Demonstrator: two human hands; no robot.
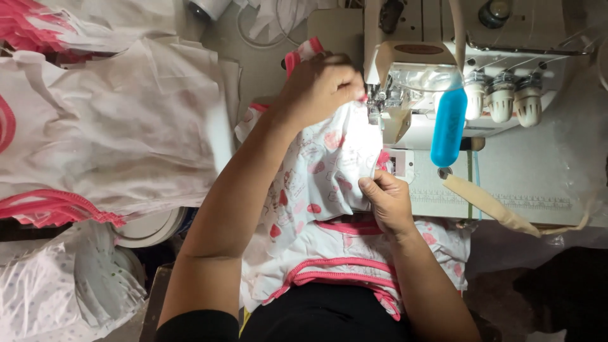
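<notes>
The printed garment [316, 171] is pinched closed in the left hand [320, 88] at the overlock machine [430, 76] needle and the right hand [386, 202]; most seam appears unsewn.

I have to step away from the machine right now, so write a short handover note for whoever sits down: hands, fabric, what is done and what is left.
Left hand: closed on the printed white-and-pink fabric, holding it against the needle area of the sewing machine.
Right hand: pinching the fabric's edge just in front of the machine.
The rest of the garment, with pink trim, lies in the lap. A stack of white pieces sits to the left.
Done: fabric is positioned at the foot. How far the seam is sewn cannot be seen.
Left: likely feeding this edge through.
</notes>
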